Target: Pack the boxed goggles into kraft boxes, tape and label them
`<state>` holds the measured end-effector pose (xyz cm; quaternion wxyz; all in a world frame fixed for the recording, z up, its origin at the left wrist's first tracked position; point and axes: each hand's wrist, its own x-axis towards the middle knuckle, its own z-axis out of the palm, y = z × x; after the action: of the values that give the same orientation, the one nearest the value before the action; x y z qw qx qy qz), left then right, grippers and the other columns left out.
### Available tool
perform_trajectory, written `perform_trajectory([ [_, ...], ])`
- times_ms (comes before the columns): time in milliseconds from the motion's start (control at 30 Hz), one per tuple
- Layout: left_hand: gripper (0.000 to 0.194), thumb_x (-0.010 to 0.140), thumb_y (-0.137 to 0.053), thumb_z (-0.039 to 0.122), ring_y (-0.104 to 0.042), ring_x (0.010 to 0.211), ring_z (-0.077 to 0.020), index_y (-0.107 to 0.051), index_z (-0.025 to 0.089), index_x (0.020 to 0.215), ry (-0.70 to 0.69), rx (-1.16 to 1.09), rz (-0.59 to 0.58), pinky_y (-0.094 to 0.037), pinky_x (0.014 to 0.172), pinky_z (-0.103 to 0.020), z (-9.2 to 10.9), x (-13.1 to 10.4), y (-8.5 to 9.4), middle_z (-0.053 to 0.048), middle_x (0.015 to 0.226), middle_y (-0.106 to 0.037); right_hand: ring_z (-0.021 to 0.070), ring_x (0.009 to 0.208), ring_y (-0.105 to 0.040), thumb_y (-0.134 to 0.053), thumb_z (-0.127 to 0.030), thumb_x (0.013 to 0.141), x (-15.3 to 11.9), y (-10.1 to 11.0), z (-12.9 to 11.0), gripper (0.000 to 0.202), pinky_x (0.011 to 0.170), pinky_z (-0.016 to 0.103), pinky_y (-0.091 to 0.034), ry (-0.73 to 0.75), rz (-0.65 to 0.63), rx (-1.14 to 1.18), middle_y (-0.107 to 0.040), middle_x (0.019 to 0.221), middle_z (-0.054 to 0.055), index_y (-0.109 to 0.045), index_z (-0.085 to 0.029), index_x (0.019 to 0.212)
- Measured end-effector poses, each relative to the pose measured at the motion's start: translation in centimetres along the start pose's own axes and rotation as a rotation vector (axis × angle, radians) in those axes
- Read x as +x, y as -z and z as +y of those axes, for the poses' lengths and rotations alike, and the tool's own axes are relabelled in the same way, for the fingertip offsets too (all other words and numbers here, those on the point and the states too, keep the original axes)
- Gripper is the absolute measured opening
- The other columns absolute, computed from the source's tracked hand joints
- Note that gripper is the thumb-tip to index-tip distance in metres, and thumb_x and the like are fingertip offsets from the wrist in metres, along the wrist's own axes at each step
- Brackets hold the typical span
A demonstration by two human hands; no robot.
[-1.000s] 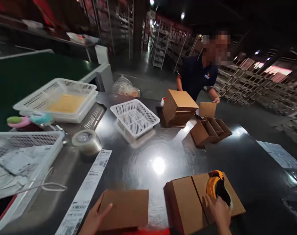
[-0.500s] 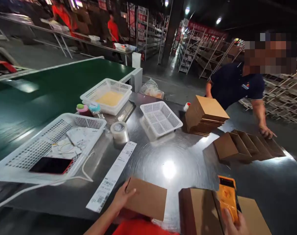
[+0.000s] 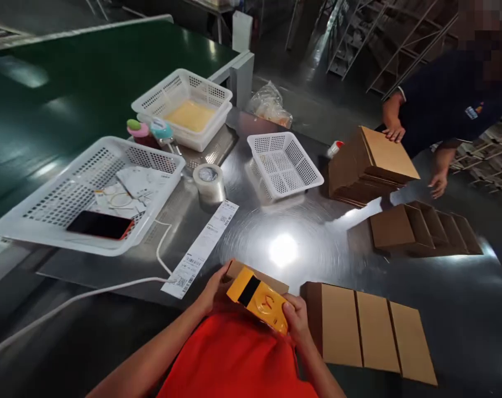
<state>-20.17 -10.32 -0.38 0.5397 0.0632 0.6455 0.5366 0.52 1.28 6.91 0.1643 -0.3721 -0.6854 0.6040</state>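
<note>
In my right hand is a yellow-orange handheld device with a black band across it, gripped at its right end. It is tilted above a small brown cardboard box at the table edge and hides much of that box. My left hand holds the box by its left side, its fingers partly hidden. Just beyond that hand lies a strip of printed barcode labels. A row of three cardboard boxes stands right of my right hand.
On the metal table are a roll of clear tape, a white basket, a basket with a phone, stacked baskets, a cardboard stack and open boxes. A cable crosses left. A co-worker stands opposite.
My right hand has brought the yellow device left, from over the boxes to above the small box. The view has tipped downward. The co-worker's hand has lifted off the open boxes.
</note>
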Motion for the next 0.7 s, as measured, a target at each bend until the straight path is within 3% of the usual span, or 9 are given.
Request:
perform_trajectory([
  [133, 0.088, 0.064, -0.075, 0.044, -0.062, 0.116, -0.0316, -0.045, 0.021, 0.144, 0.010, 0.040, -0.142, -0.050, 0.097, -0.040, 1.1, 0.1, 1.9, -0.010, 0.130, -0.066, 0.0112, 0.048, -0.029, -0.048, -0.081, 0.072, 0.2, 1.9, 0.5, 0.065, 0.047, 0.027, -0.023, 0.013, 0.026, -0.074, -0.031, 0.046, -0.003, -0.039, -0.021, 0.046],
  [200, 0.076, 0.066, -0.072, 0.042, -0.058, 0.121, -0.0342, -0.055, 0.020, 0.136, -0.027, 0.214, -0.059, -0.044, 0.103, -0.044, 1.9, -0.4, 2.5, -0.011, 0.131, -0.064, 0.0120, 0.049, -0.030, -0.047, -0.080, 0.074, 0.0, 2.4, 0.4, 0.065, 0.048, 0.027, -0.024, 0.027, 0.012, -0.094, -0.032, 0.047, -0.003, -0.039, -0.021, 0.046],
  [300, 0.056, 0.072, -0.064, 0.044, -0.055, 0.119, -0.0355, -0.065, 0.018, 0.122, -0.215, 0.475, 0.193, -0.040, 0.104, -0.046, 3.3, -2.1, 1.7, -0.014, 0.125, -0.064, 0.0125, 0.049, -0.029, -0.044, -0.078, 0.077, -0.2, 2.5, 0.1, 0.064, 0.049, 0.028, -0.026, 0.045, -0.015, -0.105, -0.033, 0.049, -0.002, -0.041, -0.022, 0.047],
  [333, 0.050, 0.075, -0.061, 0.047, -0.058, 0.113, -0.0336, -0.068, 0.018, 0.115, -0.252, 0.486, 0.197, -0.043, 0.100, -0.043, 3.8, -2.7, 1.0, -0.013, 0.118, -0.066, 0.0127, 0.050, -0.029, -0.043, -0.077, 0.078, -0.2, 2.4, 0.0, 0.063, 0.049, 0.028, -0.026, 0.050, -0.013, -0.109, -0.033, 0.049, -0.002, -0.041, -0.022, 0.048],
  [400, 0.044, 0.081, -0.051, 0.054, -0.063, 0.093, -0.0271, -0.071, 0.017, 0.096, -0.227, 0.395, 0.037, -0.049, 0.083, -0.036, 4.8, -3.8, -0.4, -0.009, 0.096, -0.070, 0.0127, 0.049, -0.029, -0.042, -0.076, 0.080, -0.2, 2.3, -0.1, 0.063, 0.048, 0.028, -0.025, 0.058, -0.016, -0.120, -0.032, 0.049, -0.002, -0.039, -0.022, 0.048],
  [467, 0.045, 0.082, -0.047, 0.057, -0.059, 0.072, -0.0203, -0.066, 0.017, 0.077, -0.142, 0.269, -0.131, -0.046, 0.065, -0.030, 5.7, -4.5, -1.6, -0.003, 0.071, -0.064, 0.0119, 0.049, -0.027, -0.042, -0.074, 0.081, -0.2, 2.2, 0.1, 0.062, 0.048, 0.028, -0.023, 0.062, -0.026, -0.127, -0.029, 0.050, -0.003, -0.036, -0.022, 0.048],
  [500, 0.044, 0.081, -0.047, 0.057, -0.055, 0.064, -0.0174, -0.062, 0.018, 0.068, -0.126, 0.241, -0.159, -0.042, 0.059, -0.027, 6.0, -4.7, -2.0, 0.000, 0.062, -0.058, 0.0114, 0.049, -0.026, -0.043, -0.073, 0.081, -0.1, 2.2, 0.2, 0.061, 0.048, 0.028, -0.021, 0.065, -0.032, -0.124, -0.027, 0.050, -0.004, -0.035, -0.022, 0.049],
  [600, 0.038, 0.077, -0.051, 0.049, -0.042, 0.056, -0.0128, -0.046, 0.020, 0.052, -0.207, 0.298, -0.064, -0.032, 0.052, -0.024, 6.2, -4.5, -2.2, 0.004, 0.051, -0.042, 0.0104, 0.048, -0.025, -0.042, -0.071, 0.083, -0.1, 2.2, 0.7, 0.059, 0.048, 0.027, -0.019, 0.072, -0.052, -0.111, -0.025, 0.051, -0.004, -0.033, -0.022, 0.051],
  [700, 0.037, 0.075, -0.050, 0.046, -0.044, 0.055, -0.0132, -0.046, 0.020, 0.049, -0.221, 0.347, -0.013, -0.030, 0.052, -0.025, 5.7, -3.8, -1.8, 0.003, 0.050, -0.043, 0.0101, 0.049, -0.025, -0.043, -0.070, 0.083, -0.1, 2.2, 0.4, 0.058, 0.048, 0.026, -0.018, 0.029, -0.080, -0.115, -0.026, 0.052, -0.005, -0.033, -0.022, 0.053],
])
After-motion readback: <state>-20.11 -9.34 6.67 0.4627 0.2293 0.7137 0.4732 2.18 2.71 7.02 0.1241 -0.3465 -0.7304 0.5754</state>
